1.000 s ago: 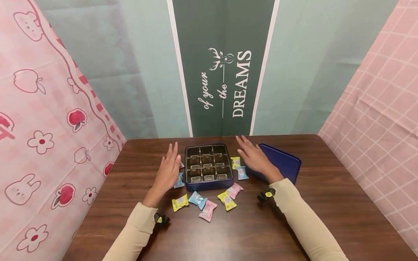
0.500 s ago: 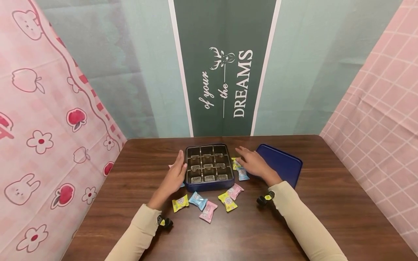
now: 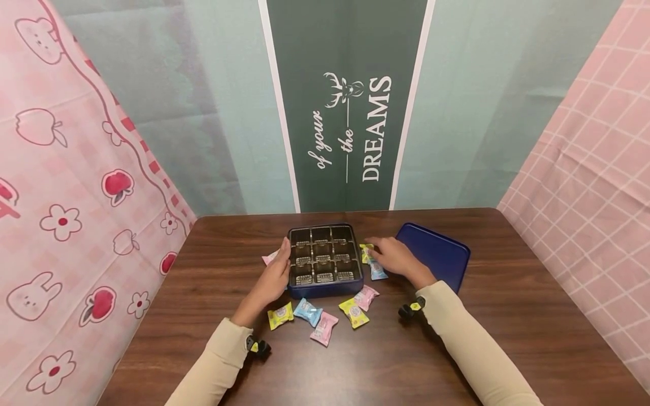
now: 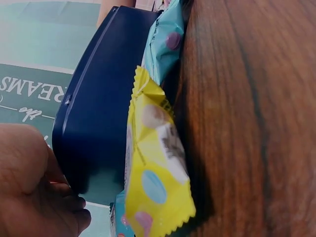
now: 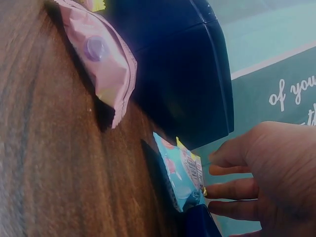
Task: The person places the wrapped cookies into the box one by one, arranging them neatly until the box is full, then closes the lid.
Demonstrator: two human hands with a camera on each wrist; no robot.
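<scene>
Though built as a plain navy box (image 3: pixel 330 290), shows nine glossy dark compartments (image 3: pixel 323 256) inside, ribbed low down, and sits flat on the far middle of the desk (image 3: pixel 406 361); has the left hand (image 3: pixel 271 276) up against its left side, fingers loose, and to the right the right hand (image 3: pixel 398 255), thumb and fingers apart, just beside a yellow wrapped sweet (image 3: pixel 364 254)

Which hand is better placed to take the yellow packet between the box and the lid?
Probably the right hand: it is right by the yellow packet and appears to hold nothing. The left hand is on the opposite side of the box, at its left wall.
</scene>
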